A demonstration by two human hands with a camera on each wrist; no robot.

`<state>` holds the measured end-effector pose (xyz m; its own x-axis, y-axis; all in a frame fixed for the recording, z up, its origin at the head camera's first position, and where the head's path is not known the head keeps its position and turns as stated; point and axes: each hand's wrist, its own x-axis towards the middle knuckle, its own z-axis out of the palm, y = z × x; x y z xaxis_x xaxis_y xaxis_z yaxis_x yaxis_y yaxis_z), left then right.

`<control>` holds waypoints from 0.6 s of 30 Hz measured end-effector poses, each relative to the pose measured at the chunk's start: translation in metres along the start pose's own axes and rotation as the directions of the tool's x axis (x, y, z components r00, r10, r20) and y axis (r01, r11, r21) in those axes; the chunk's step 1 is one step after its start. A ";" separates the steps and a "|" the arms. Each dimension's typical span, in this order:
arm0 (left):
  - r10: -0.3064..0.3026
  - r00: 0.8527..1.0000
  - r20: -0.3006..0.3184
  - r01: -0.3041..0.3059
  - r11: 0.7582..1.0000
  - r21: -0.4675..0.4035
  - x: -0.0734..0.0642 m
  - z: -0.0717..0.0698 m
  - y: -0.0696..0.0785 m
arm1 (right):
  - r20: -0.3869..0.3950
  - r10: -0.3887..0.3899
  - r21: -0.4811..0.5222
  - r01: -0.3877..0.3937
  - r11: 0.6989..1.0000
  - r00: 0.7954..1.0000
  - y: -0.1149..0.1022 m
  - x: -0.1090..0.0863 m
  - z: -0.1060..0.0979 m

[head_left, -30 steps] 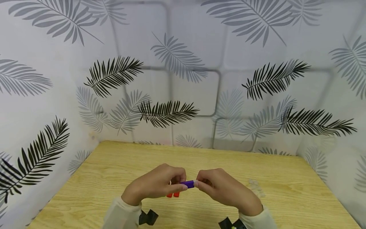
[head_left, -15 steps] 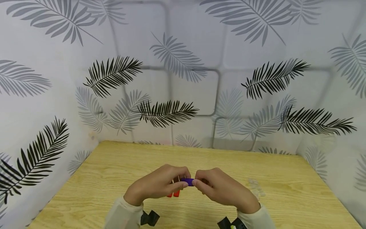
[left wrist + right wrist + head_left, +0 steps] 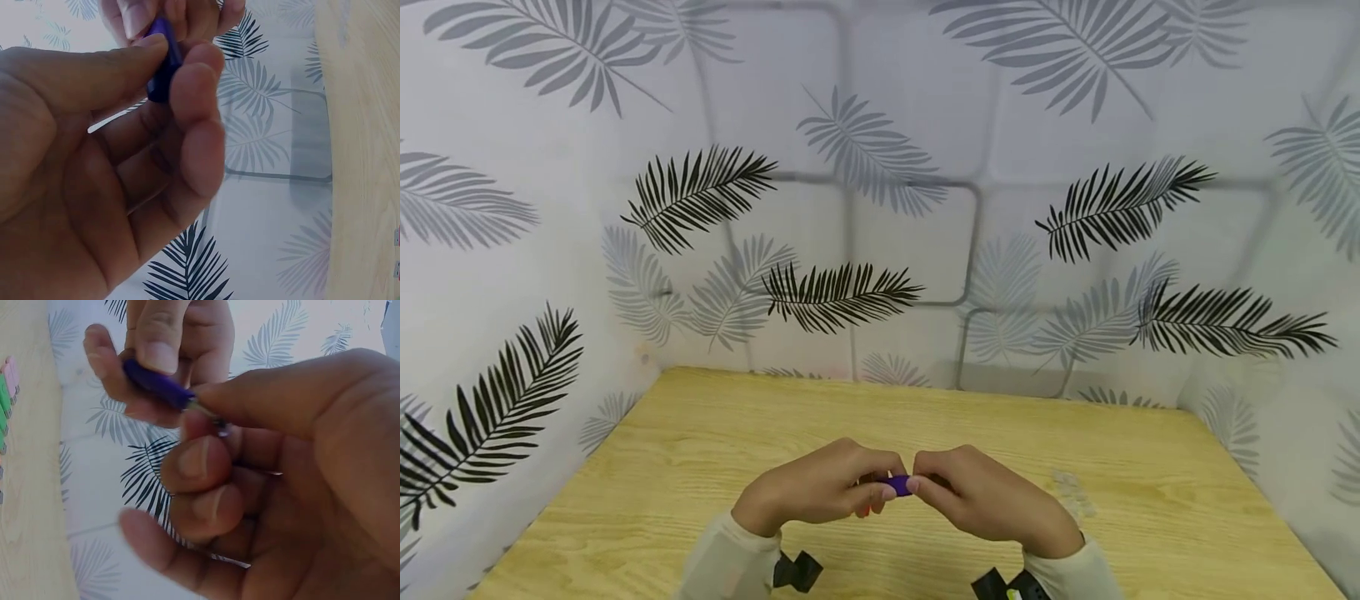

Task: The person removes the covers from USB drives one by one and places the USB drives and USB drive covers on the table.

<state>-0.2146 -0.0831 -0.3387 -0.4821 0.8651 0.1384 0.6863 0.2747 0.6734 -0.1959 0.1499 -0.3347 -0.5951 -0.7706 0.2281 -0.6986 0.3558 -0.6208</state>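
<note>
A small purple-handled tool with a thin metal shaft at one end is held between my two hands, above the table. My left hand pinches the purple handle between thumb and fingertips. At the other end, my right hand has its thumb and index finger on the metal part, with a small shiny tip showing past them. In the left wrist view the handle stands out from between the left thumb and fingers. The exact kind of tool I cannot tell.
Several coloured pieces with grey ends lie in a row on the table, among them a pink one and a green one. Small transparent pieces lie right of my right hand. A leaf-patterned covering rises behind the wooden table.
My left hand has shifted a little to the right, closer to my right hand, and covers most of the red pieces behind it. My right hand has barely moved.
</note>
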 end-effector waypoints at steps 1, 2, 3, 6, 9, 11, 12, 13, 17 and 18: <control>-0.005 1.000 -0.005 0.005 1.000 -0.006 0.001 0.001 0.000 | -0.018 -0.008 -0.004 0.008 1.000 1.000 0.001 0.000 0.000; -0.008 1.000 -0.010 0.008 1.000 -0.009 0.001 0.002 0.000 | -0.034 -0.012 -0.008 0.012 1.000 0.999 0.002 0.000 0.000; -0.007 1.000 -0.014 0.006 1.000 -0.011 0.002 0.002 -0.001 | -0.048 -0.016 -0.012 0.015 1.000 0.999 0.002 0.000 0.000; 0.006 1.000 -0.011 -0.005 1.000 0.005 0.003 0.003 -0.002 | -0.039 -0.003 0.007 0.003 1.000 0.999 0.003 0.000 -0.001; 0.010 1.000 -0.001 -0.010 1.000 0.021 0.002 0.002 -0.002 | 0.023 0.030 0.045 -0.031 0.998 0.999 0.003 -0.001 -0.002; 0.010 1.000 0.006 -0.010 1.000 0.025 0.002 0.000 -0.002 | 0.061 0.045 0.070 -0.049 0.996 0.997 0.003 -0.002 -0.003; 0.009 1.000 0.005 -0.009 1.000 0.027 0.002 0.000 -0.002 | 0.067 0.047 0.076 -0.052 0.996 0.997 0.003 -0.002 -0.004; 0.005 1.000 0.001 -0.005 1.000 0.022 0.002 -0.001 -0.002 | 0.062 0.045 0.078 -0.050 0.996 0.997 0.003 -0.002 -0.004; -0.008 0.999 -0.034 0.008 1.000 0.000 0.001 -0.002 -0.001 | -0.033 0.018 0.060 -0.016 0.998 0.999 0.005 0.000 -0.004; -0.009 0.999 -0.041 0.009 1.000 -0.004 0.001 -0.002 0.000 | -0.056 0.011 0.058 -0.007 0.998 0.998 0.005 0.000 -0.003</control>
<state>-0.2165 -0.0832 -0.3372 -0.5104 0.8445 0.1623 0.6796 0.2805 0.6778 -0.2008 0.1531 -0.3351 -0.6238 -0.7359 0.2633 -0.6700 0.3302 -0.6649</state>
